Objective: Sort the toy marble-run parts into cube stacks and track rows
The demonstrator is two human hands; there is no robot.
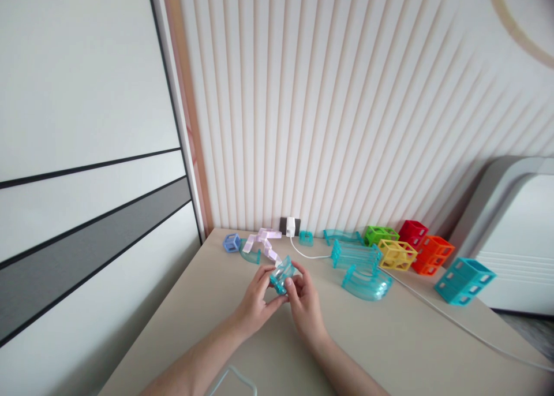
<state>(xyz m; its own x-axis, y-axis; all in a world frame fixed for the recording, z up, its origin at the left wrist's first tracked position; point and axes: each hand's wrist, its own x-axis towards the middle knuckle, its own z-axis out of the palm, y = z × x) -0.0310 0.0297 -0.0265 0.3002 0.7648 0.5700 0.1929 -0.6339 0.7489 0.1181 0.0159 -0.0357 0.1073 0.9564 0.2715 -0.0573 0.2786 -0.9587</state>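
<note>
A clear teal plastic track piece (282,273) is held up over the middle of the table between my two hands. My left hand (256,301) is closed on its left side, with the thumb along the lower edge. My right hand (304,303) grips the right side, thumb on the near face and fingers behind. Just beyond the piece lie several pale lilac plastic pieces (269,234) joined together. A curved teal piece (251,256) and a blue open-sided cube (231,243) rest to their left.
Teal track pieces (355,254) and a curved one (367,285) lie right of my hands. Green (381,235), yellow (397,254), red (412,232), orange (433,254) and teal blocks (464,281) stand farther right. A white charger (290,227) sits in the wall; its cable (459,325) crosses the table.
</note>
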